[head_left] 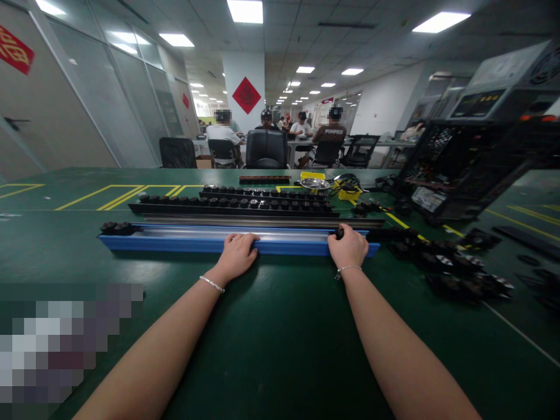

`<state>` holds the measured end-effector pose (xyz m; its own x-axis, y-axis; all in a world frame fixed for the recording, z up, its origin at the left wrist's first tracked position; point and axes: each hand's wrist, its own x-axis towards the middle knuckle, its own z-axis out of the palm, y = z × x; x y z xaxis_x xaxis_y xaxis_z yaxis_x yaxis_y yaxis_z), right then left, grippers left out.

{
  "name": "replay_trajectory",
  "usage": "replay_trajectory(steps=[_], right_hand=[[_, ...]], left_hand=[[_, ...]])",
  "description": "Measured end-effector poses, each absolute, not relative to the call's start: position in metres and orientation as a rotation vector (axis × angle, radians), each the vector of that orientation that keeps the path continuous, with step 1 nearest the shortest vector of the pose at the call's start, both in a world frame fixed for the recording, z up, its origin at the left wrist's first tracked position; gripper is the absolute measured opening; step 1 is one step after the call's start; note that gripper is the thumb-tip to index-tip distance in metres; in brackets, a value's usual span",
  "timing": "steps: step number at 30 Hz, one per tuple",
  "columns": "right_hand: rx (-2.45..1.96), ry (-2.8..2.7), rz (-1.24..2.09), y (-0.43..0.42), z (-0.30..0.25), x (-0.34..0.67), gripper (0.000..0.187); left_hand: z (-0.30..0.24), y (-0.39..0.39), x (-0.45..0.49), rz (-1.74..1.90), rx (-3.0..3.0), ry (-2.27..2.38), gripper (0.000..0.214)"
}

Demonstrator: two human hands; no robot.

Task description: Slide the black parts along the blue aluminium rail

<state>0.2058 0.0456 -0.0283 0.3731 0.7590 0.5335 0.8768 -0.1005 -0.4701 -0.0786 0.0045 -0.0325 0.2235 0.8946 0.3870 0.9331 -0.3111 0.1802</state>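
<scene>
A long blue rail (175, 245) with a shiny metal channel along its top lies crosswise in front of me. My left hand (236, 254) grips its near edge around the middle, fingers over the top and thumb at the front. Close to the rail's right end, my right hand (350, 248) is closed on a small black round part (339, 233), mostly hidden by the fingers. A couple of similar black parts (116, 228) sit in the channel at the left end.
Behind the rail lie metal strips (262, 222) and black rails with rows of black parts (231, 202). Loose black parts (446, 262) are heaped at right, near an open computer case (437, 157). A metal dish (314, 184) stands farther back. People sit beyond the green table (280, 350).
</scene>
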Motion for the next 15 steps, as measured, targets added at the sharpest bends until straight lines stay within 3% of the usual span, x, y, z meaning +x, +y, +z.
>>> replay_trajectory(steps=[15], right_hand=[[-1.932, -1.357, -0.206, 0.0468, -0.0275, 0.2132, 0.042]], left_hand=[[-0.0330, 0.0043, -0.0794, -0.649, -2.390, -1.777, 0.029]])
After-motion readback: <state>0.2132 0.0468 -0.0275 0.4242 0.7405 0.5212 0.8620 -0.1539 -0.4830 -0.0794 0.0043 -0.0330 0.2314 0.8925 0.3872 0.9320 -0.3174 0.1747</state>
